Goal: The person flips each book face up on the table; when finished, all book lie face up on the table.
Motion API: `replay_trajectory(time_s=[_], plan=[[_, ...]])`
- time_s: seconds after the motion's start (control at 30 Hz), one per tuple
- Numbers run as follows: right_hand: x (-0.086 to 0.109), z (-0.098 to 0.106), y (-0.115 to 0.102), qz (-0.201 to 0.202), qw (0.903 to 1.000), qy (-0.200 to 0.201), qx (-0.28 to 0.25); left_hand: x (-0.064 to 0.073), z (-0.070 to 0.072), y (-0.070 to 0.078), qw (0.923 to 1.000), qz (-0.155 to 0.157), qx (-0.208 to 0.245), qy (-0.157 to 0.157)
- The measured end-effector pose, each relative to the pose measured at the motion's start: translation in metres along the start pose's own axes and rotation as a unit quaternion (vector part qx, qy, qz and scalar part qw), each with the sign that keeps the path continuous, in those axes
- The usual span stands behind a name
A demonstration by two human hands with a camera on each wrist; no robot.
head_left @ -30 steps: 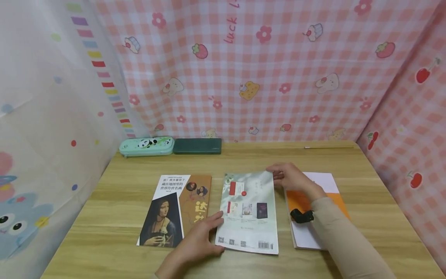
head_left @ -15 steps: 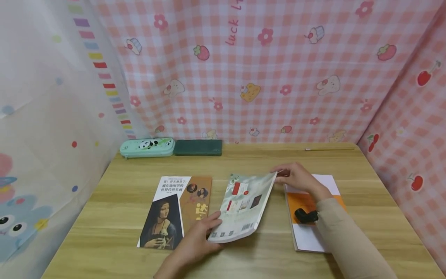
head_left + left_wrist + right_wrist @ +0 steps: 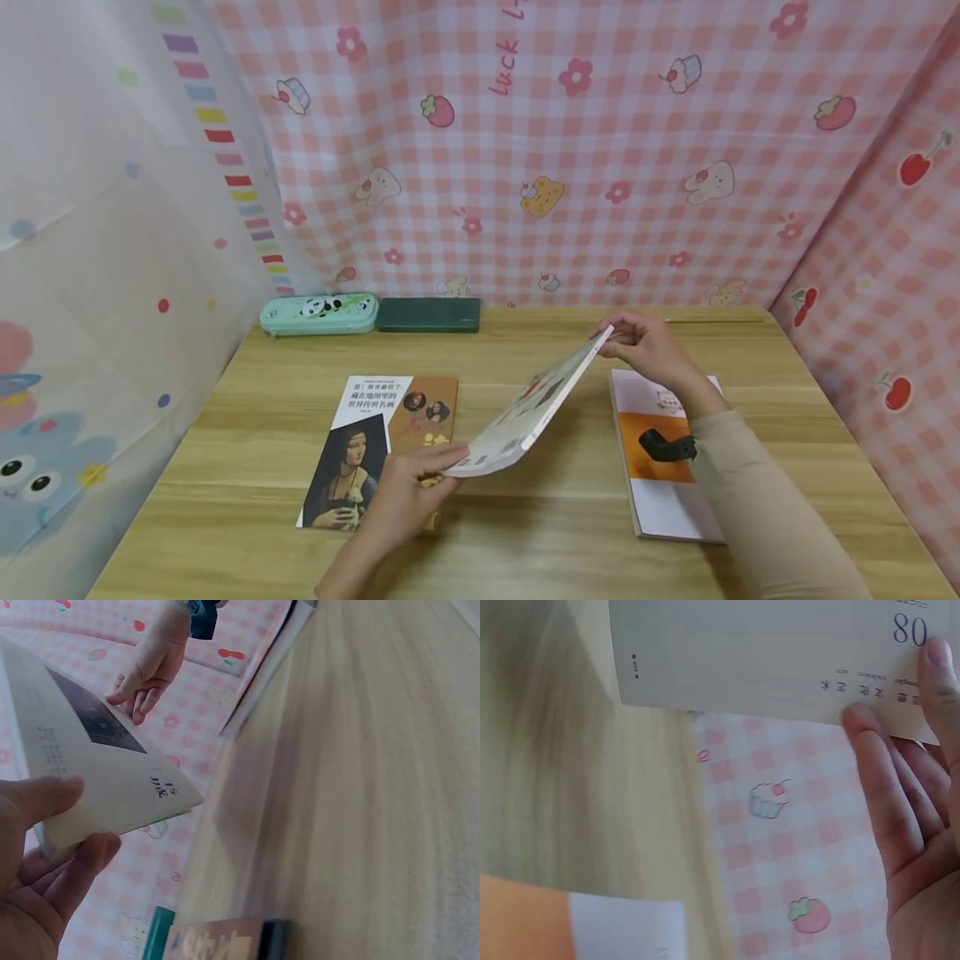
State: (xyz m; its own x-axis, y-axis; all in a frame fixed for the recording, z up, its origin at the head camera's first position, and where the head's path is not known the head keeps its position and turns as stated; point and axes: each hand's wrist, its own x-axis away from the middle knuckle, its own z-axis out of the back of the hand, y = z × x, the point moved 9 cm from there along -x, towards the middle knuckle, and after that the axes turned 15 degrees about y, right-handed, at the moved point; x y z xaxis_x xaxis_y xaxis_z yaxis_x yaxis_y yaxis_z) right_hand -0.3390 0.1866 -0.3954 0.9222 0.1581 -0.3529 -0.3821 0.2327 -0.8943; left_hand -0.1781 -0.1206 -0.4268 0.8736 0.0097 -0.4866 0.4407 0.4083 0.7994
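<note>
Both hands hold a thin magazine [image 3: 528, 408] above the middle of the table, tilted with its right side raised. My left hand [image 3: 405, 493] pinches its near left corner, thumb on one face and fingers on the other, as the left wrist view shows. At the far right corner my right hand [image 3: 647, 350] pinches it between thumb and fingers. In the right wrist view a pale cover [image 3: 757, 664] printed with "08" faces the camera. A book with a portrait painting on its cover [image 3: 348, 467] lies beneath and beside my left hand, partly hidden by it.
A white and orange book [image 3: 660, 500] lies right of the magazine, below my right forearm. Along the table's back edge stand a mint panda pencil case [image 3: 318, 314], a dark green case [image 3: 427, 315] and a thin stick [image 3: 720, 321]. Checked fabric [image 3: 480, 150] hangs behind.
The magazine has come up off the table and tilted, its right side highest. My right hand has risen with it, and my left hand now grips its lower corner.
</note>
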Motion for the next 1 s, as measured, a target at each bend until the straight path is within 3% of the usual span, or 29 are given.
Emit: replay_trajectory(time_s=[0.1,0.3,0.53,0.7,1.0], plan=[[-0.002,0.007,-0.007,-0.005,0.9996,0.026,0.001,-0.003,0.006,0.004,0.9996,-0.006,0.016,0.02],[-0.004,0.014,-0.012,-0.023,0.9974,0.065,0.019,-0.006,0.016,0.01,0.9977,-0.016,-0.014,0.064],[-0.005,0.011,-0.002,-0.058,0.9927,0.094,0.048,-0.001,0.018,-0.002,0.9929,0.082,-0.018,0.084],[-0.004,0.006,0.008,-0.085,0.9869,0.119,0.068,0.002,0.019,-0.006,0.9877,0.108,0.0,0.113],[-0.001,-0.009,0.022,-0.061,0.9632,0.16,0.208,0.009,0.007,-0.024,0.9762,0.179,0.049,0.112]])
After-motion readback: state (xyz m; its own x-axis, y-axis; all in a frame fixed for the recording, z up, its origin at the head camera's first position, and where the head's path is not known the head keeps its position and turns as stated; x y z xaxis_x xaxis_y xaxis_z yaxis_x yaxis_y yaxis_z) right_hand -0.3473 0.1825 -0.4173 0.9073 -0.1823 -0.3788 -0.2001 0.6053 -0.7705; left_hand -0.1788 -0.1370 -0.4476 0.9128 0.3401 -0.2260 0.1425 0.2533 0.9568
